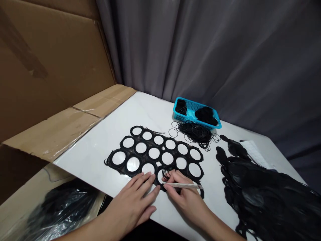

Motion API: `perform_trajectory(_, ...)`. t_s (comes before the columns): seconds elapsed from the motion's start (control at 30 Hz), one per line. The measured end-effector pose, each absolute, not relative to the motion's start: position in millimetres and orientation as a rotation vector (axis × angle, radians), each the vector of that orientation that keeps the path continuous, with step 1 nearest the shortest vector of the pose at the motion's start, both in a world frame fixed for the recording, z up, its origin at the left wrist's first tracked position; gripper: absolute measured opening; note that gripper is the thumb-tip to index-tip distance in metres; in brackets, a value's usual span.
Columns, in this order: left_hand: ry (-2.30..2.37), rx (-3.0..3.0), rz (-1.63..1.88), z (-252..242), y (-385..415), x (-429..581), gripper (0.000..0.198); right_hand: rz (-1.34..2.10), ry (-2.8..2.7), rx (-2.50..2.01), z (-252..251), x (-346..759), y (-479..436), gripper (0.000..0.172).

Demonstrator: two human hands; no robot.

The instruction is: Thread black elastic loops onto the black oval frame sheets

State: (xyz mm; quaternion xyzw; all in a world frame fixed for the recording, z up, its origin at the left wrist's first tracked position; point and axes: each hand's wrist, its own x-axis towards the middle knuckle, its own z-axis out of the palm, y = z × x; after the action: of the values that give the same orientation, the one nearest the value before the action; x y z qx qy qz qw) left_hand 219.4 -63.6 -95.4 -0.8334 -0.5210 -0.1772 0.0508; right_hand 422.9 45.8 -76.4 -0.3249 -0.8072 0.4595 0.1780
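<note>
A thin black rubber sheet (147, 146) with rows of round holes lies flat on the white table. My left hand (135, 197) is spread over its near edge, fingertips resting by the front row of holes. At that same edge, my right hand (184, 192) is closed around a slim pale stick-like tool (182, 185), its tip close to a front-row hole. Several thin black rings (167, 172) bunch at the right fingers; whether the fingers grip them I cannot tell. The right hand hides part of the sheet.
A blue basket (175, 115) with black ring bundles stands at the back, a pile of loose black rings (195, 132) before it. Black rubber pieces (263, 190) heap at the right beside white paper (254, 152). Cardboard (55, 134) borders the left; a grey curtain (200, 50) hangs behind.
</note>
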Motion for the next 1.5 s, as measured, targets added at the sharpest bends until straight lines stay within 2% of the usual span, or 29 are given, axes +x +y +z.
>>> perform_trajectory(0.37,-1.588,-2.539,-0.483,-93.4,-62.7,219.4,0.041,1.242,-2.319,-0.892,-72.9,422.4,48.5,0.019)
perform_trajectory(0.43,-1.573,-2.543,-0.44,-91.6,-62.0,219.2,0.044,1.117,-2.385,-0.838,-76.8,422.7,44.7,0.018)
perform_trajectory(0.53,-1.563,-2.54,-0.423,-89.6,-61.4,218.7,0.043,0.703,-2.542,-0.592,-86.2,421.2,35.4,0.015)
perform_trajectory(0.63,-1.554,-2.529,-0.457,-90.9,-61.5,218.1,0.039,0.289,-2.632,-0.385,-88.3,420.5,40.7,0.031)
perform_trajectory(0.73,-1.556,-2.524,-0.491,-95.2,-62.3,217.0,0.039,0.19,-2.589,-0.586,-76.3,425.4,79.2,0.033)
perform_trajectory(0.8,-1.565,-2.537,-0.506,-97.7,-62.8,216.0,0.04,0.202,-2.442,-0.882,-64.6,432.0,116.1,0.021)
perform_trajectory(0.83,-1.566,-2.547,-0.508,-98.2,-63.0,215.4,0.041,0.234,-2.353,-1.036,-59.2,435.4,133.4,0.014)
perform_trajectory(0.9,-1.554,-2.563,-0.499,-96.5,-63.6,214.0,0.044,0.469,-2.178,-1.251,-51.4,440.4,158.7,0.02)
perform_trajectory(1.07,-1.553,-2.678,-0.602,-80.4,-70.1,207.5,0.044,1.665,-1.558,-1.219,-49.1,431.6,158.5,0.034)
perform_trajectory(1.13,-1.57,-2.715,-0.702,-75.6,-74.5,202.6,0.041,1.946,-1.339,-1.147,-50.1,420.0,145.9,0.037)
perform_trajectory(1.33,-1.756,-2.517,-0.694,-85.2,-84.6,186.8,0.035,2.177,-1.129,-1.059,-53.2,382.2,106.1,0.036)
perform_trajectory(1.43,-1.784,-2.436,-0.616,-93.7,-88.3,184.8,0.041,2.155,-1.398,-1.01,-58.4,373.1,82.7,0.029)
perform_trajectory(1.5,-1.776,-2.41,-0.601,-96.5,-90.1,185.8,0.042,2.024,-1.711,-0.968,-61.9,371.7,68.3,0.026)
